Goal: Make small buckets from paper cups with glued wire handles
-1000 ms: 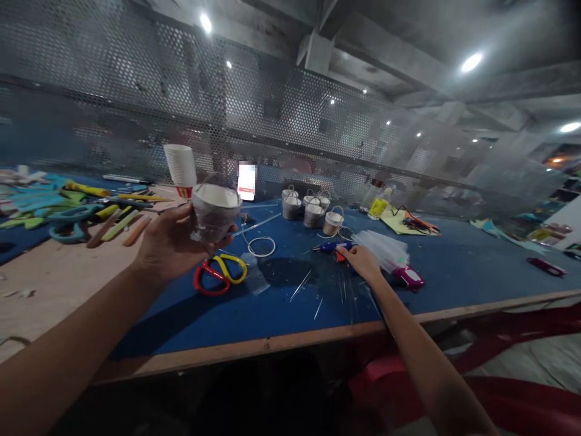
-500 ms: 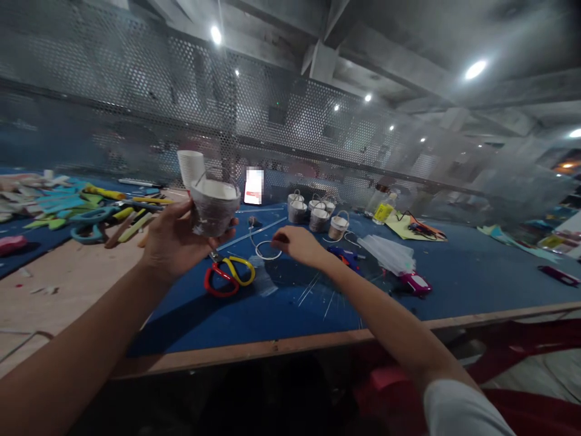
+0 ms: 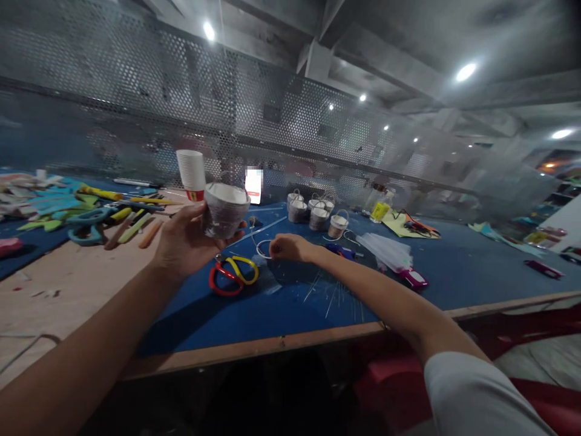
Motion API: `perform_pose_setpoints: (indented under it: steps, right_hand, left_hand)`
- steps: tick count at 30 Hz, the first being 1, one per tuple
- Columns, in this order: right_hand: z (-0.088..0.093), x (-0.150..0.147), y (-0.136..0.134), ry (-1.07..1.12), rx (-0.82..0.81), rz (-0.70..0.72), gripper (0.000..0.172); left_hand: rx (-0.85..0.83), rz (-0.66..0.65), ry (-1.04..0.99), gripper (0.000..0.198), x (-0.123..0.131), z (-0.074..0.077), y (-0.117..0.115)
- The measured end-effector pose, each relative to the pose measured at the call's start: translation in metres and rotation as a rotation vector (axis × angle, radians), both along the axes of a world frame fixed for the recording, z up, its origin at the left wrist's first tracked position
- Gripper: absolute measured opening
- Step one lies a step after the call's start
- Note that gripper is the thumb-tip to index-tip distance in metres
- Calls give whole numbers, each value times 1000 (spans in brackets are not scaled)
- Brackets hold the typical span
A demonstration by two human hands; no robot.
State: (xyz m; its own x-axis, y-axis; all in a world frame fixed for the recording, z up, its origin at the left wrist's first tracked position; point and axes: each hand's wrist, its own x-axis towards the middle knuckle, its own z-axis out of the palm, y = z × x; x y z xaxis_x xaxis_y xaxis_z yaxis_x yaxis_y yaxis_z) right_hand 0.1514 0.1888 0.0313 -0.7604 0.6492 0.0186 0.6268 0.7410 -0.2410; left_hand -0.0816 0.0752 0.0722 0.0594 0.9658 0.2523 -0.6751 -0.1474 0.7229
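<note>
My left hand (image 3: 186,239) is wrapped around a small paper cup (image 3: 227,209) covered in greyish cord, raised above the table with its white mouth upward. Low over the blue tabletop, my right hand (image 3: 290,248) has its fingers curled together. Beside those fingertips lies a loop of white cord (image 3: 259,247); what the fingers pinch, if anything, is hidden. Scissors (image 3: 232,275) with one red and one yellow handle lie below the cup. Behind the right hand stand several cord-wrapped cups with handles (image 3: 319,218).
A stack of white paper cups (image 3: 191,172) and a lit phone (image 3: 253,184) stand at the back. Blue scissors (image 3: 86,227) and coloured sticks (image 3: 131,230) lie left. Rightward are glue sticks in plastic (image 3: 385,251), a blue glue gun (image 3: 342,250) and a bottle (image 3: 379,209).
My left hand and the wrapped cup have shifted slightly right. My right hand has turned, its fingers curled more tightly by the cord loop. The view has shifted a little.
</note>
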Motion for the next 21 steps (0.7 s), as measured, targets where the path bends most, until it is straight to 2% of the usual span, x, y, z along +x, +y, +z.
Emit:
perform_pose_setpoints:
  steps: [5, 10, 13, 17, 21]
  right_hand:
    - [7, 5, -5, 155, 38, -41, 10]
    - [33, 24, -8, 327, 4, -101, 11]
    - [45, 36, -14, 424, 1, -140, 21]
    - [49, 42, -18, 536, 76, -191, 22]
    - [50, 39, -23, 679, 135, -130, 14]
  left_hand:
    - [-1, -18, 3, 45, 1, -4, 3]
    - [-9, -50, 2, 38, 1, -2, 2]
    - [-39, -99, 2, 35, 4, -3, 0]
    - [-58, -116, 1, 34, 8, -7, 0]
    - [-106, -129, 26, 32, 11, -9, -2]
